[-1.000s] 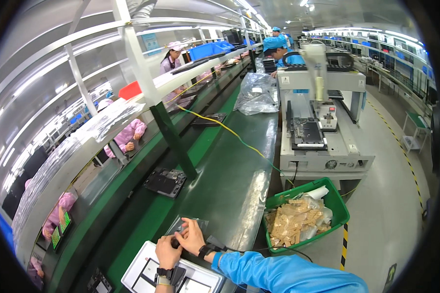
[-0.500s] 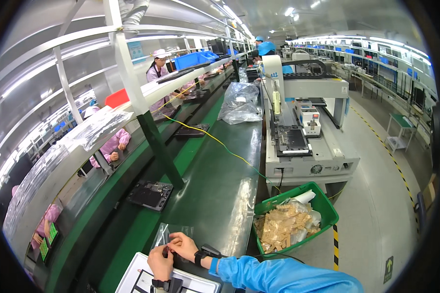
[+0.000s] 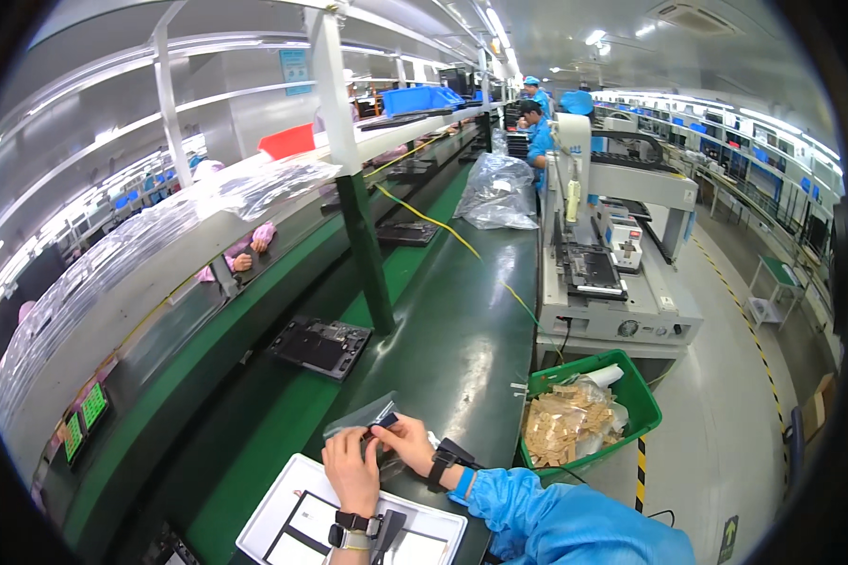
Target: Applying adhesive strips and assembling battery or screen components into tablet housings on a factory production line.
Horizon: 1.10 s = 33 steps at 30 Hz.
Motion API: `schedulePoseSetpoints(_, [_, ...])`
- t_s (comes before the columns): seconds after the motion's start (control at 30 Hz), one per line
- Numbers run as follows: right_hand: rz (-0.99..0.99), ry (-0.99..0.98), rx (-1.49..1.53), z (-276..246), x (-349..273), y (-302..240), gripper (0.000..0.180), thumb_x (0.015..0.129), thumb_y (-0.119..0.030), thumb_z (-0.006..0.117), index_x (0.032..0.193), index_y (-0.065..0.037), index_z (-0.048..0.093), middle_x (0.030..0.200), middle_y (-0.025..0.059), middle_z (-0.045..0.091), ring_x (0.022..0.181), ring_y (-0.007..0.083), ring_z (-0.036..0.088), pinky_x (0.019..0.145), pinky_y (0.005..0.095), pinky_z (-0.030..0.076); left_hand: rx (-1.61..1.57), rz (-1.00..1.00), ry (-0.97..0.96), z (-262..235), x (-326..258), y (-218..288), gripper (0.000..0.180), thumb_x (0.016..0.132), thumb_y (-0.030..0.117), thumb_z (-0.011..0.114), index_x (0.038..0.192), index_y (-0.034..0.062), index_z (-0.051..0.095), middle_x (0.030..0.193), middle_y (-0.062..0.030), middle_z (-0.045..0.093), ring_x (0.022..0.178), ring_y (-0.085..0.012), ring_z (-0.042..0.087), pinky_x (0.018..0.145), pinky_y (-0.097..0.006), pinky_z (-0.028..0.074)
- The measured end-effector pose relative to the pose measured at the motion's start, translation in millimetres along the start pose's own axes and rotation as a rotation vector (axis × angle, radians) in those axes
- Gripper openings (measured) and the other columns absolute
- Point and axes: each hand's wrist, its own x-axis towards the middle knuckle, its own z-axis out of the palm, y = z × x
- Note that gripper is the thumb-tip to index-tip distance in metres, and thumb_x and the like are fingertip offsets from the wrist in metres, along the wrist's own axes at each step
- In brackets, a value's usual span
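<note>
A long dark-green conveyor surface [image 3: 462, 320] is running from the lower centre of the frame toward the upper middle, with a white screw-driving machine [image 3: 612, 254] standing along its right edge. Below that machine, at lower right, a green bin [image 3: 645, 400] is holding tan scraps. A dark device tray [image 3: 320, 344] is lying left of centre on the belt, and a crumpled clear plastic heap [image 3: 499, 193] is sitting farther up the line.

At the bottom centre, a white tray [image 3: 283, 518] is resting on the surface under the person's wrists. Just above it, both hands are working a small clear plastic bag [image 3: 363, 419], which is lying directly in front of them with its long axis slanting from lower left to upper right. The left hand [image 3: 350, 469] is curling around the bag's lower edge from beneath. The right hand [image 3: 407, 438], coming in from a blue sleeve, is pinching a small dark part [image 3: 386, 421] at the bag's upper right corner and is the nearer one to the opening.
</note>
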Motion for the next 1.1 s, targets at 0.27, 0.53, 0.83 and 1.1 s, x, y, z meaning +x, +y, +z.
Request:
schedulePoseSetpoints(0.27, [-0.008,0.038,-0.202,2.1,-5.1,2.5,0.017,0.101,-0.016,0.067,0.094,-0.002,0.072,0.082,-0.0014,0.068,0.077,0.0053,0.060,0.066,0.0241,0.049,-0.164,-0.118,0.011,4.7,-7.4,-17.8,0.019,0.090,0.013,0.073,0.105,0.0011,0.074,0.102,-0.0133,0.073,0.096,-0.0336,0.069,0.086,-0.041,0.053])
schedulePoseSetpoints(0.53, [-0.291,-0.204,-0.420,34.4,13.2,-37.6,0.010,0.098,-0.006,0.066,0.097,0.004,0.070,0.088,0.0066,0.068,0.076,0.0131,0.062,0.068,0.0272,0.049,-0.537,-0.472,-0.149,-47.2,14.9,-30.6,0.023,0.091,0.011,0.076,0.112,0.0021,0.077,0.099,-0.0132,0.078,0.089,-0.0195,0.075,0.081,-0.031,0.058])
schedulePoseSetpoints(0.83, [-0.489,-0.460,-0.555,70.5,-7.0,-36.8,0.008,0.089,0.001,0.069,0.097,0.001,0.072,0.089,0.0139,0.069,0.079,0.0264,0.068,0.071,0.0325,0.052,-0.836,-0.731,-0.017,-66.0,-50.8,-57.2,0.019,0.094,0.006,0.074,0.112,0.0010,0.077,0.107,-0.0102,0.076,0.092,-0.0137,0.071,0.083,-0.026,0.056])
schedulePoseSetpoints(1.1, [0.035,-0.329,-0.063,66.5,-10.3,-37.0,0.013,0.096,0.004,0.066,0.109,0.005,0.066,0.102,0.0107,0.071,0.089,0.0158,0.069,0.083,0.0279,0.057,-0.629,-0.634,-0.034,-67.9,-38.9,-43.8,0.022,0.090,0.002,0.075,0.112,-0.0027,0.076,0.105,-0.0109,0.074,0.093,-0.0169,0.069,0.083,-0.027,0.055])
